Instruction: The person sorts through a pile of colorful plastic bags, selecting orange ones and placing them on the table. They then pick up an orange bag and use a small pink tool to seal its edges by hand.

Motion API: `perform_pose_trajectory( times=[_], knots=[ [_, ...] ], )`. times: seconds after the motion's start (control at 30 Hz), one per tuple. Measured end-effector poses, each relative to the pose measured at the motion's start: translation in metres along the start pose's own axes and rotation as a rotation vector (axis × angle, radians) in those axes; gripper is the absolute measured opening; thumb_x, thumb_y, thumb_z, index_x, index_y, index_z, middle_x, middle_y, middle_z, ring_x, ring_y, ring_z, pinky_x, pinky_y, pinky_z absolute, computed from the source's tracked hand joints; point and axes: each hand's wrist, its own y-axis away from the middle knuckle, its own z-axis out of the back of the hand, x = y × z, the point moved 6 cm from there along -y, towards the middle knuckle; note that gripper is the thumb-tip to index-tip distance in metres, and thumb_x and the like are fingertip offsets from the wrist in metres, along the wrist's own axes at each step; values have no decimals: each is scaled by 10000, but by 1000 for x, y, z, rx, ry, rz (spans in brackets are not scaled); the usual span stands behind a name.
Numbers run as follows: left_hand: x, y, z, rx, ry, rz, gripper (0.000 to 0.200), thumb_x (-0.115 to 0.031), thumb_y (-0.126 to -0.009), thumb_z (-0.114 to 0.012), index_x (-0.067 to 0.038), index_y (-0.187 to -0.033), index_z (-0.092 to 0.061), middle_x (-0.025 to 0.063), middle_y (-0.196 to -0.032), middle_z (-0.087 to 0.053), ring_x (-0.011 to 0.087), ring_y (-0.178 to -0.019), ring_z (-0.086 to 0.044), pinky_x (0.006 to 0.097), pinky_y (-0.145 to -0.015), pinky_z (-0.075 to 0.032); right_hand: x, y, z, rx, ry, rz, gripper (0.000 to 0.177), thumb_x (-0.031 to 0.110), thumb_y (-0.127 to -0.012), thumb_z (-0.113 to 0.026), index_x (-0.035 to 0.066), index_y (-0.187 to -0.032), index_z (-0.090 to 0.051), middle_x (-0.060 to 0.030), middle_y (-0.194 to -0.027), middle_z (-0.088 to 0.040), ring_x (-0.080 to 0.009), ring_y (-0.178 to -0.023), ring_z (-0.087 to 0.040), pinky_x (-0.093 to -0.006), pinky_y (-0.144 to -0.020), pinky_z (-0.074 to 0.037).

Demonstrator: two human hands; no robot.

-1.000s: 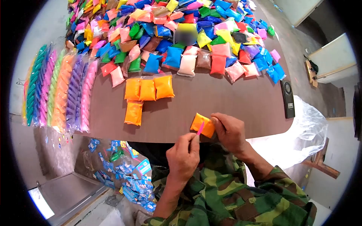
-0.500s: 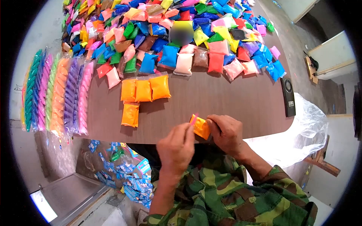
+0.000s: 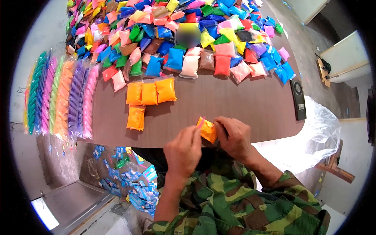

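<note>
Right fingers (image 3: 221, 132) partly hide the orange packet (image 3: 207, 132)

Left hand (image 3: 182, 150): moved forward. Pink stick (image 3: 200, 123): shifted from orange packet's (image 3: 208, 132) middle to its left edge.

Grey floor (image 3: 307, 55) and pale walls (image 3: 354, 143) surround a brown table (image 3: 219, 94).

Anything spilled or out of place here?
Blue printed pieces lie jumbled below the table, unlike the neat row of orange packets on it. Also, a dark blurred patch hides part of a yellow packet in the pile.
</note>
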Motion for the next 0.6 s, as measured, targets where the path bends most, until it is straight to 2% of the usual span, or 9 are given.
perform_pose_trajectory(
  times=[0.1,0.27,0.37,0.6],
  knots=[
    [-11,21,-14,66,1,-63,104,-105,-940,-754,-57,-1009,-692,154,-882,-736,364,-761,-730,412,-642,-571,1,-1,-1,-23,1,-3,107,113,-947,-718,62,-1038,-695,-110,-842,-724,-279,-682,-690,-381,-601,-549],
    [4,15,-1,0,-194,-36,91,-109,-954,-738,-58,-1008,-686,152,-861,-738,354,-760,-735,418,-622,-565,1,3,-2,22,37,-20,117,103,-942,-708,71,-1053,-693,-107,-803,-704,-269,-659,-678,-377,-577,-534],
    [14,14,5,-48,-206,-12,90,-112,-960,-731,-58,-1011,-682,157,-873,-742,359,-764,-735,419,-618,-563,4,0,-2,7,37,-3,128,102,-945,-698,75,-1069,-689,-108,-784,-698,-268,-638,-672,-375,-562,-525],
    [39,29,24,-142,20,221,112,-96,-961,-741,-3,-1018,-715,116,-775,-722,201,-651,-697,332,-610,-531,7,7,4,76,65,-127,184,116,-948,-689,75,-1127,-680,-117,-739,-679,-280,-590,-651,-385,-555,-518]
  ],
)
